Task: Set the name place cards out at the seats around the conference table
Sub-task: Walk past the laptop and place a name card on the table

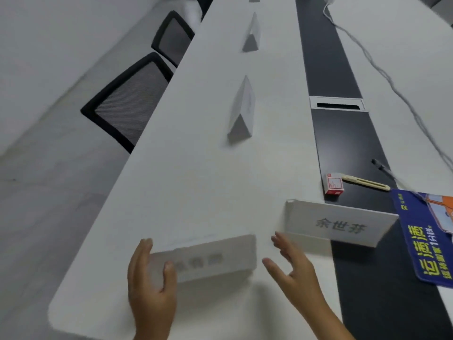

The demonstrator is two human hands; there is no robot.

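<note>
Both hands sat low at the near end of the table [186, 182]. Left hand [149, 278] was on the left end of a blurred card [210, 257], fingers [141, 256] behind it and thumb on its face, a loose pinch rather than a firm grip. Right hand [291, 268] was open, fingers spread, just off the card's right end, touching nothing.

That card stood at the near seat, close to the table's front edge. A second card [340, 223] with green lettering lay tilted just beyond the right hand, half over the dark strip [343, 143]. Two more cards [241, 111] [252, 33] stood upright in a line up the left side, opposite the chairs [127, 101].

Risks, as I judged them:
- One-ended hold could twist the card or tip it flat; it looked light.
- Card was near the rounded front edge, so a nudge toward the body could push it off.
- Right hand swinging outward could clip the tilted card.

Room: plenty of bare white top between the near card and the next one. Right side was cluttered with a small red box [333, 184], a pale cutter [365, 183], a pen [384, 168], a blue flyer [426, 241] and a cable [382, 69].
</note>
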